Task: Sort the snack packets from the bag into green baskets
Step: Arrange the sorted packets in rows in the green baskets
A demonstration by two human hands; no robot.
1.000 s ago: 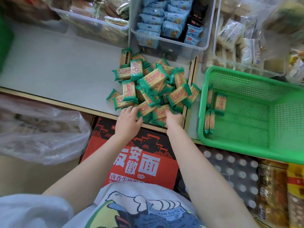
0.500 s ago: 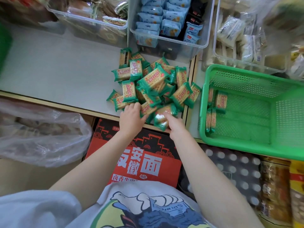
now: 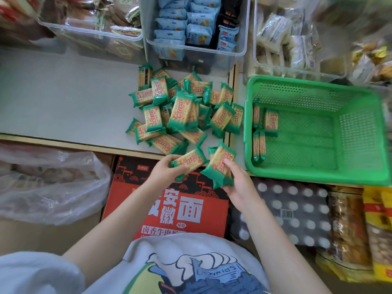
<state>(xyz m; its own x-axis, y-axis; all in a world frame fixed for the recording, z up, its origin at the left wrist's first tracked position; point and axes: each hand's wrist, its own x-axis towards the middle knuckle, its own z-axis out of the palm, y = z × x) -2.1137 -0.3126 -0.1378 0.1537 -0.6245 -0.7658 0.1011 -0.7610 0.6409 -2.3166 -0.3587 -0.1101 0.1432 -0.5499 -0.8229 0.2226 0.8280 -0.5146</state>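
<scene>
A heap of green-edged cracker packets (image 3: 182,111) lies on the grey shelf (image 3: 63,98), left of a green basket (image 3: 318,175). Several of the same packets (image 3: 270,122) stand on edge against the basket's left wall. My left hand (image 3: 163,171) grips one packet (image 3: 189,160) just off the shelf's front edge. My right hand (image 3: 235,183) holds a small stack of packets (image 3: 220,164) beside it, tilted, close to the basket's near left corner.
Clear bins of other snacks (image 3: 195,28) line the back of the shelf. A crumpled clear plastic bag (image 3: 48,183) lies at the lower left. Below the shelf sit a red carton (image 3: 169,204), a pack of bottles (image 3: 297,211) and yellow snack bags (image 3: 377,230).
Both hands have pulled back from the heap's near edge toward me, each lifting packets off the shelf. The heap is thinner at the front.
</scene>
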